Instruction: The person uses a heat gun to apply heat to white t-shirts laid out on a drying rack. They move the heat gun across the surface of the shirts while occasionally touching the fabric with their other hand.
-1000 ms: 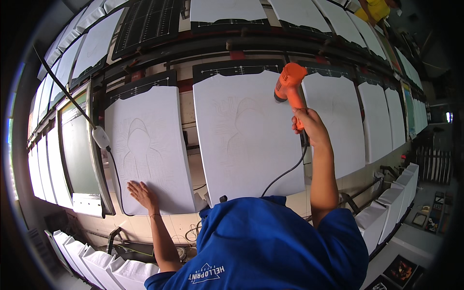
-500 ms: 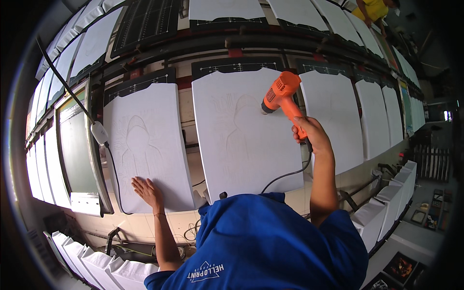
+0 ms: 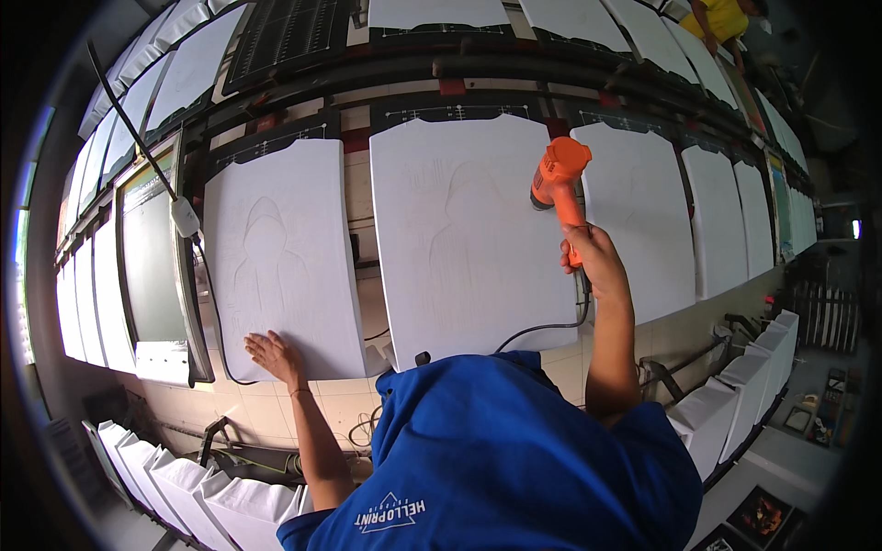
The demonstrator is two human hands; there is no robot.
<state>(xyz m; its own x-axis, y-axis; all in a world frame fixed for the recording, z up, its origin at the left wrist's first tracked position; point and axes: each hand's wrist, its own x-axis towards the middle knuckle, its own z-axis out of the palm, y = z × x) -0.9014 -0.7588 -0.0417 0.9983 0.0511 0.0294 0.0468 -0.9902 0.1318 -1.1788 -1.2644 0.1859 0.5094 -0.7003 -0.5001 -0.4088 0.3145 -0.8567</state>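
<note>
An orange heat gun (image 3: 562,188) is in my right hand (image 3: 595,261), fingers wrapped round its handle. Its dark nozzle points down and left over the right part of a white shirt (image 3: 469,275) stretched on a board in front of me. Faint outlines of a hooded figure show on that cloth. From the handle a black cord runs left to my body. My left hand (image 3: 276,356) lies flat, fingers spread, on the lower part of the neighbouring white shirt (image 3: 312,220), which bears a similar faint figure.
A framed printing screen (image 3: 152,266) stands at the left, beside a cable with a white socket block (image 3: 185,216). More white-covered boards (image 3: 634,220) line the right and the far row. Dark rails run between the rows. A person in yellow (image 3: 721,20) is at the far right.
My right hand has moved slightly right with the heat gun, whose nozzle now sits nearer the shirt's right edge. The left hand stays on the other shirt; the view has shifted slightly.
</note>
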